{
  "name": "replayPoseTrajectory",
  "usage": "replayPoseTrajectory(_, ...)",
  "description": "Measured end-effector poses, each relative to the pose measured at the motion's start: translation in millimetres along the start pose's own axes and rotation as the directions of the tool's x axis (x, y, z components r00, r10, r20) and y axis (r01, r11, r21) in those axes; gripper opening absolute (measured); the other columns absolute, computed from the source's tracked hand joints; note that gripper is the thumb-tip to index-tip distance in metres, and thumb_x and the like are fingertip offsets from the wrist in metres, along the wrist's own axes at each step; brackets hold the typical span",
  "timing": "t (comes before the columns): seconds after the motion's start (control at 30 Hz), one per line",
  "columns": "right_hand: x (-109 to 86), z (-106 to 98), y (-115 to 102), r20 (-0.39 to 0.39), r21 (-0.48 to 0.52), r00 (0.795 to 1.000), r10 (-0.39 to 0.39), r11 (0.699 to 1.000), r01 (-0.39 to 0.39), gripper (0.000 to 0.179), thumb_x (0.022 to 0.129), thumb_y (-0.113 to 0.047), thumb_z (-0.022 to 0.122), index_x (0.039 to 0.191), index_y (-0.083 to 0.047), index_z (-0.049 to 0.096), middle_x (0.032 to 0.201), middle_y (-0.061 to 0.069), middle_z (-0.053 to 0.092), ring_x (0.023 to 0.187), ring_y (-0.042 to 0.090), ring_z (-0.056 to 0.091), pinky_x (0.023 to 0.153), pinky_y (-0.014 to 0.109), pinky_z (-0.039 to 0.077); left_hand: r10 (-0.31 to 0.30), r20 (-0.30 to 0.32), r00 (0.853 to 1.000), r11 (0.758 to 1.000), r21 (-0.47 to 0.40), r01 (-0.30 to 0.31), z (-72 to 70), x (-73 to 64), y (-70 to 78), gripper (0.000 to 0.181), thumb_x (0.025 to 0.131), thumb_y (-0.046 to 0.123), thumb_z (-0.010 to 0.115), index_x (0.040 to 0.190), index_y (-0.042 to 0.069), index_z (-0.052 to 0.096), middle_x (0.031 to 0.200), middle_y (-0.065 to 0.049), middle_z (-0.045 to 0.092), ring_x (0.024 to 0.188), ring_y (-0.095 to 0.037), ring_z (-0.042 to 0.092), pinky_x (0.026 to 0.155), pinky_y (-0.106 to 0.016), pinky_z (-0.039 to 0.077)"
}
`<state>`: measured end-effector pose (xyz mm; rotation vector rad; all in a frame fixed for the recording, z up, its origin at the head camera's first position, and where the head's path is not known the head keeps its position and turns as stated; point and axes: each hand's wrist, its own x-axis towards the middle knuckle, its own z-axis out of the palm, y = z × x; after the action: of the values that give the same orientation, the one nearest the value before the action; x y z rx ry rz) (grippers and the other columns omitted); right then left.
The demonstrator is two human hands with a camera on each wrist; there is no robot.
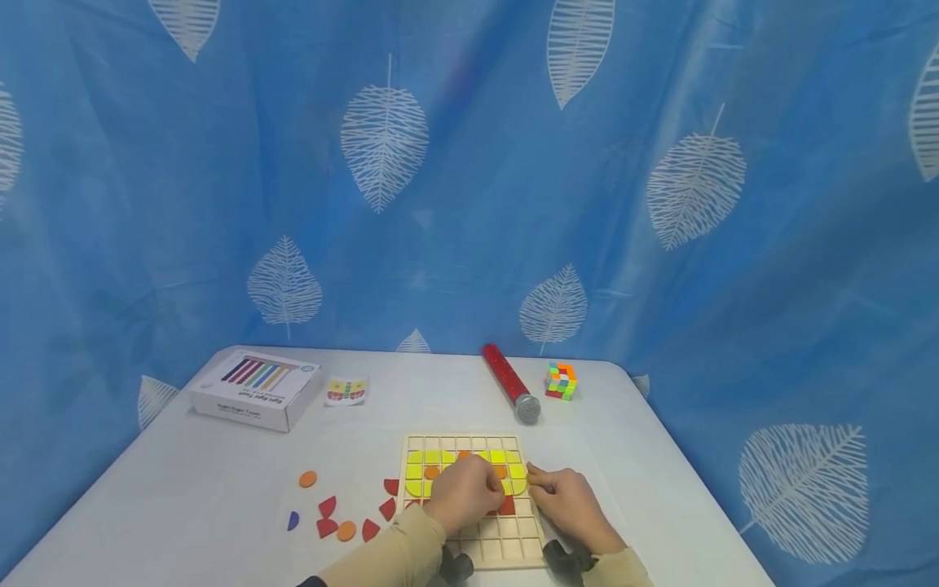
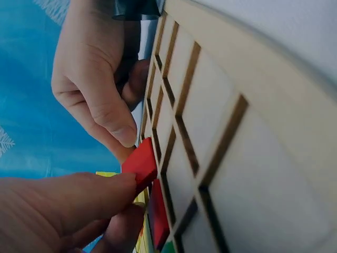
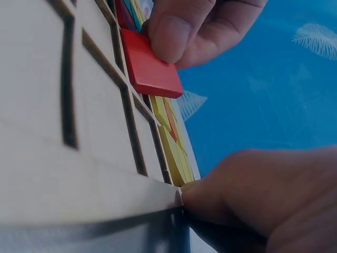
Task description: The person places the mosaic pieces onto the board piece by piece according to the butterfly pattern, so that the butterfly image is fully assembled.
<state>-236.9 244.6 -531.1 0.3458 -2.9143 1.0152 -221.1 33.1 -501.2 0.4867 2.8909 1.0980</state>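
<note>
A wooden grid board (image 1: 524, 550) lies at the front of the table, its upper rows holding yellow tiles (image 1: 414, 471) and orange discs (image 1: 431, 472). Over the board's middle, my left hand (image 1: 465, 493) pinches a red square tile (image 3: 150, 66) between thumb and fingers. That tile tilts at the grid, beside another red tile (image 2: 159, 213) lying in the board. My right hand (image 1: 572, 505) grips the board's right edge, thumb (image 3: 197, 197) pressed at the rim. The left hand and sleeve hide part of the board in the head view.
Left of the board lie several loose red pieces (image 1: 370, 530), orange discs (image 1: 308, 479) and a blue half-disc (image 1: 293, 520). Farther back are a white box (image 1: 253, 391), a small pattern card (image 1: 346, 392), a red microphone (image 1: 506, 375) and a puzzle cube (image 1: 561, 381).
</note>
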Motion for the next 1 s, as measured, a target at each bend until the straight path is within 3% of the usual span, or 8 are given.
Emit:
replayPoseTrajectory(0.13,-0.2,-0.3,-0.3,0.007,0.010,1.000,0.005,1.000,-0.005,0.028,0.091,-0.016,0.071,0.117,-0.008,0.077,0.131,0.005,0.070,0.103,0.016,0.067,0.068,0.028,0.045,0.031,0.018,0.999,0.997,0.064,-0.032,1.8,1.8,-0.2,0.012,0.080,0.018,0.085,0.071,0.021,0.077,0.068,0.016,0.064,0.058,-0.005,0.052,0.051,-0.026,0.042)
replayPoseTrajectory(0.27,-0.1,-0.4,-0.3,0.021,0.015,0.999,0.034,0.999,-0.034,0.028,0.091,-0.018,0.072,0.118,-0.010,0.076,0.133,0.005,0.069,0.097,0.013,0.065,0.068,0.027,0.045,0.052,0.025,0.998,0.993,0.100,-0.054,3.6,2.5,0.9,0.012,0.078,0.021,0.088,0.074,0.022,0.077,0.071,0.016,0.064,0.061,-0.004,0.052,0.055,-0.027,0.042)
replayPoseTrajectory(0.4,0.0,-1.6,-0.2,0.014,0.027,0.999,0.044,0.999,-0.044,0.028,0.091,-0.018,0.072,0.118,-0.009,0.077,0.133,0.005,0.069,0.102,0.014,0.066,0.068,0.027,0.045,0.085,0.027,0.996,0.984,0.158,-0.088,5.1,1.0,3.3,0.009,0.080,0.023,0.088,0.078,0.024,0.079,0.073,0.018,0.066,0.063,-0.002,0.053,0.056,-0.027,0.042)
replayPoseTrajectory(0.57,0.6,-2.4,0.7,0.016,0.030,0.999,0.049,0.998,-0.050,0.028,0.092,-0.018,0.071,0.118,-0.009,0.076,0.133,0.005,0.069,0.119,0.029,0.069,0.070,0.028,0.045,0.129,0.042,0.991,0.956,0.258,-0.136,4.4,-3.2,8.4,0.003,0.084,0.025,0.083,0.081,0.025,0.083,0.076,0.019,0.071,0.064,0.001,0.054,0.054,-0.024,0.044)
replayPoseTrajectory(0.73,1.4,-1.4,1.8,0.012,0.029,0.998,0.056,0.998,-0.056,0.027,0.093,-0.019,0.070,0.117,-0.010,0.077,0.134,0.004,0.069,0.128,0.036,0.061,0.083,0.039,0.055,0.154,0.008,0.988,0.961,0.230,-0.151,-12.6,-10.7,5.8,0.010,0.087,0.025,0.080,0.096,0.026,0.084,0.089,0.016,0.076,0.073,0.000,0.061,0.056,-0.022,0.044)
replayPoseTrajectory(0.83,0.4,0.2,0.7,0.015,0.044,0.998,0.061,0.997,-0.061,0.027,0.093,-0.020,0.070,0.117,-0.009,0.077,0.134,0.005,0.069,0.128,0.037,0.061,0.097,0.052,0.054,0.108,-0.069,0.992,0.980,0.176,-0.094,-36.0,-18.5,-10.1,0.018,0.088,0.025,0.078,0.106,0.025,0.082,0.093,0.014,0.074,0.078,-0.003,0.062,0.059,-0.024,0.045)
replayPoseTrajectory(0.93,-0.8,1.1,-1.0,0.017,0.055,0.998,0.063,0.996,-0.064,0.027,0.093,-0.020,0.070,0.116,-0.009,0.077,0.135,0.005,0.068,0.128,0.037,0.061,0.102,0.055,0.050,-0.028,-0.132,0.991,0.993,0.112,0.043,-64.5,-29.4,-37.5,0.019,0.088,0.024,0.079,0.107,0.022,0.080,0.091,0.010,0.072,0.077,-0.007,0.061,0.064,-0.029,0.048)
replayPoseTrajectory(1.0,-1.0,0.8,-1.4,0.012,0.050,0.998,0.065,0.997,-0.065,0.027,0.092,-0.020,0.070,0.116,-0.009,0.077,0.135,0.005,0.068,0.129,0.036,0.061,0.101,0.054,0.051,-0.139,-0.150,0.979,0.984,0.091,0.154,-81.6,-37.1,-58.8,0.020,0.088,0.024,0.079,0.108,0.021,0.078,0.092,0.009,0.071,0.078,-0.009,0.059,0.069,-0.033,0.049)
